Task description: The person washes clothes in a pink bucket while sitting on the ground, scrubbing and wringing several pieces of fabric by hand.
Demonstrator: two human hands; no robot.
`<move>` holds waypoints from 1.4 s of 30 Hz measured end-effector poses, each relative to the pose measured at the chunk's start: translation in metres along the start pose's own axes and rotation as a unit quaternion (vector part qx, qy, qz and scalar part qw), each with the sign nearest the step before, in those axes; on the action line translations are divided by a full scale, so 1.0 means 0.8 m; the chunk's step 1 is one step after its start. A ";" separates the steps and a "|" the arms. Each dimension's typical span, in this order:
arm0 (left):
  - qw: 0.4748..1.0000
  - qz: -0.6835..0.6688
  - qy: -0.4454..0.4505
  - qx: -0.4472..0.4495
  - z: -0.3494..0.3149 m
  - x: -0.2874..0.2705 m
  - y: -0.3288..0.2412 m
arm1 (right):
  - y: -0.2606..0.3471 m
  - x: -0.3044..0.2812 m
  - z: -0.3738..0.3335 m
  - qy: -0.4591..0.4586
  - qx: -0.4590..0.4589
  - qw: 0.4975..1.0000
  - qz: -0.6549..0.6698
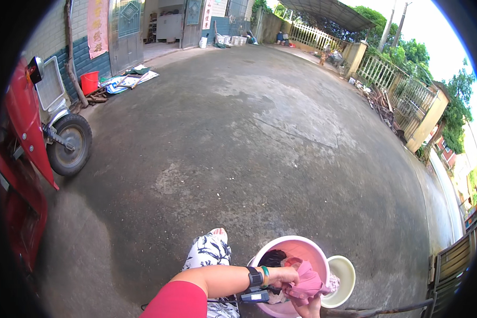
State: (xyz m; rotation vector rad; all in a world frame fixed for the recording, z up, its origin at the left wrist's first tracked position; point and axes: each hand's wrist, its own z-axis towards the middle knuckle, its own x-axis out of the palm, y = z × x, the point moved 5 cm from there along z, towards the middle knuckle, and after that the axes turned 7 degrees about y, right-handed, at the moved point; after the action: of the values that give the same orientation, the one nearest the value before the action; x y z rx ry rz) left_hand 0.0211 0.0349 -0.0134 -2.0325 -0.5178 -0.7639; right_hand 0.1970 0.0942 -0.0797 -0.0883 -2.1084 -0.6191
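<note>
Over a pink basin (319, 253) at the lower middle, both my hands hold a pink cloth garment (308, 280). My left hand (287, 275), with a dark watch and a green bangle on its wrist, grips the garment's near left edge with closed fingers. Lower down, my right hand (310, 307) holds it from below, partly hidden by the cloth. Inside the basin lie a black garment (273, 258) and other clothes, partly covered by my hands. A smaller pale basin (346, 281) stands against its right side.
A dark pole (379, 311) runs along the bottom right near a slatted gate (457, 263). At left stands a red vehicle (29, 119) with a black-tyred wheel. A red bucket (89, 81) sits by the house wall. Branches (379, 103) are piled along the right fence.
</note>
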 end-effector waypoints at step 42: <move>0.990 -0.137 -0.007 -0.042 -0.022 -0.035 0.014 | 0.005 0.202 -0.027 0.021 -0.334 0.722 -0.605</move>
State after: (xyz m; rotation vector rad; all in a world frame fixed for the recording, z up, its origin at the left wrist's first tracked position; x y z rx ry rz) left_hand 0.0021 0.0122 -0.0316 -2.0690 -0.7978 -0.9479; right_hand 0.1199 0.0610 0.0598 0.9726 -1.5396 -2.0945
